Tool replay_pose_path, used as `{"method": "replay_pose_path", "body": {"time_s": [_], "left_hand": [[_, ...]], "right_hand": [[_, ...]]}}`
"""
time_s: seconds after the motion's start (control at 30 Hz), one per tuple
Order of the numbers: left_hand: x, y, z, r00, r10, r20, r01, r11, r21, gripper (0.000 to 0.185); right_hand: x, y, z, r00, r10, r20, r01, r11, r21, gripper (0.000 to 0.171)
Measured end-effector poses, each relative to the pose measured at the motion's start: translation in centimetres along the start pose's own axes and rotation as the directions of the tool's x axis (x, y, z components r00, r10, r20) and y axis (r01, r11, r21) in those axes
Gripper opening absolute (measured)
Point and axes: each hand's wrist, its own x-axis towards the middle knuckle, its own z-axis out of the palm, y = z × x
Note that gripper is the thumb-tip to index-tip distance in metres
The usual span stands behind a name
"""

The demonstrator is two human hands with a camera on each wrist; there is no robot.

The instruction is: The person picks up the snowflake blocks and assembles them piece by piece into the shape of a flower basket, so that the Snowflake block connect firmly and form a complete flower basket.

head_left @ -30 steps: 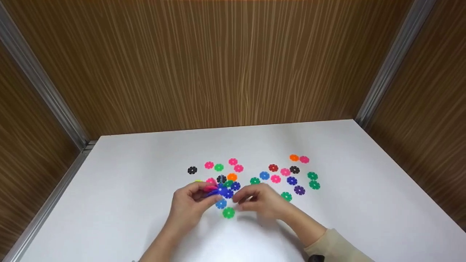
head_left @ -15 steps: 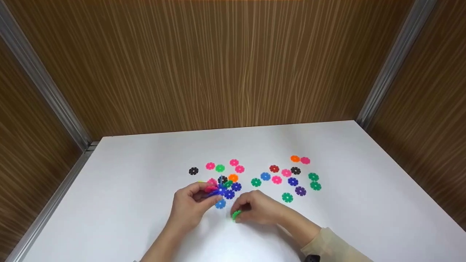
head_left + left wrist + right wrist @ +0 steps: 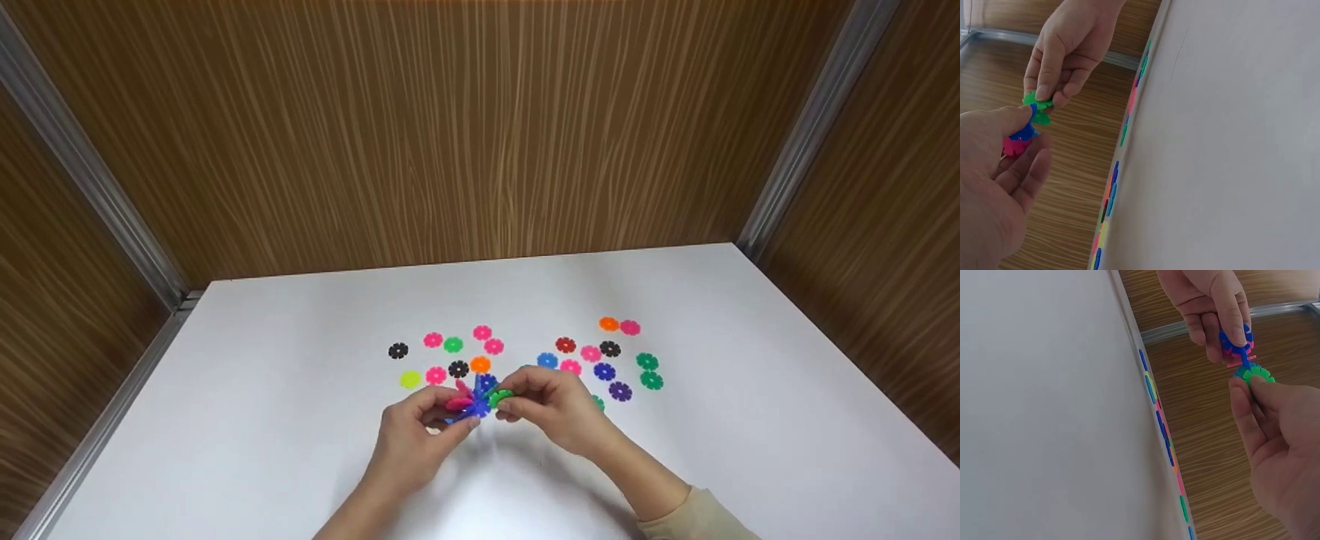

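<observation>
The left hand [image 3: 420,439] pinched a small cluster of joined discs [image 3: 471,401], blue and pink, between thumb and curled fingers, holding it just above the worktop [image 3: 262,390]. The right hand [image 3: 551,409] pinched a green disc [image 3: 501,396] by its edge and held it against the cluster's right side. In the right wrist view the green disc [image 3: 1255,375] met a blue disc of the cluster [image 3: 1235,342] edge to edge, but whether its slot had seated could not be told.

Beyond both hands lay the loose discs [image 3: 525,352], scattered flat in two groups: pink, green, black, orange and yellow ones past the left hand, and blue, red, purple and green ones past the right hand. One green piece lay partly hidden just behind the right hand.

The join looked like the weak point. If the slots were not lined up, a push from the right hand would probably skid the green disc off the blue edge, or twist the cluster in the left hand's light pinch. Too hard a press might pop apart discs already joined. A dropped piece would likely fall among the loose discs close by and knock them about.
</observation>
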Motion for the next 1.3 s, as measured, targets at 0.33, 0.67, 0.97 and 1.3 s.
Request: {"method": "replay_pose_path", "body": {"time_s": [0.33,0.67,0.97,1.3], "left_hand": [[0.1,-0.17,0.35,0.996,0.024,-0.089,-0.02,0.999,0.044,0.02],[0.03,-0.09,0.29,0.999,0.054,0.009,-0.053,0.992,-0.112,0.019],[-0.15,-0.41,0.45,0.987,0.16,-0.017,-0.161,0.983,-0.082,0.004],[-0.16,-0.37,0.5,0.983,0.183,-0.005,-0.183,0.981,-0.067,0.004]], "right_hand": [[-0.04,0.15,0.12,1.0,0.009,-0.029,-0.009,1.0,-0.005,0.013],[-0.17,0.19,-0.16,0.991,-0.003,-0.132,-0.004,0.999,-0.046,0.014],[-0.08,0.19,-0.36,0.994,-0.055,-0.094,0.046,0.994,-0.098,0.018],[0.01,0.19,-0.45,0.998,-0.06,-0.029,0.056,0.991,-0.119,0.016]]}}
